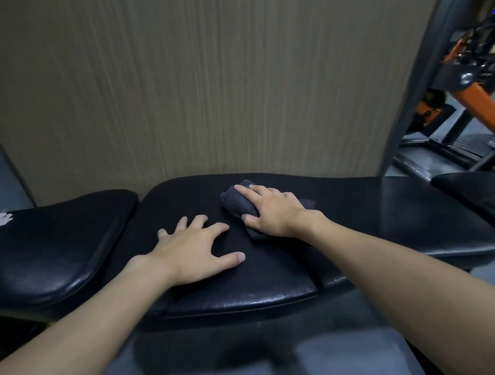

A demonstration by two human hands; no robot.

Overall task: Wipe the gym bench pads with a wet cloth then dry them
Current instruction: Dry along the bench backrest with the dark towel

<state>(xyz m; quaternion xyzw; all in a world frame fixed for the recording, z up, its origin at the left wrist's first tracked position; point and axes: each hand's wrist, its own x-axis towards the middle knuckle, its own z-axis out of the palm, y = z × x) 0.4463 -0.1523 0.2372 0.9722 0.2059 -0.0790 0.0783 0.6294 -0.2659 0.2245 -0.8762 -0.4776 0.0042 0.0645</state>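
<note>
A long black bench pad (387, 216) runs across the view in front of me. On its far middle lies a dark grey folded cloth (237, 202). My right hand (271, 212) lies on top of the cloth and presses it onto the pad, with the thumb hooked round its near edge. My left hand (198, 248) rests flat on the pad just left of the cloth, fingers spread. A second black pad (55, 242) sits to the left, with a worn white patch on its far left edge.
A brown wood-grain wall panel (205, 88) rises right behind the bench. Orange and black gym machines (466, 92) stand at the right rear. Another black pad (484, 193) shows at the right edge. Grey floor (309, 363) lies below the bench.
</note>
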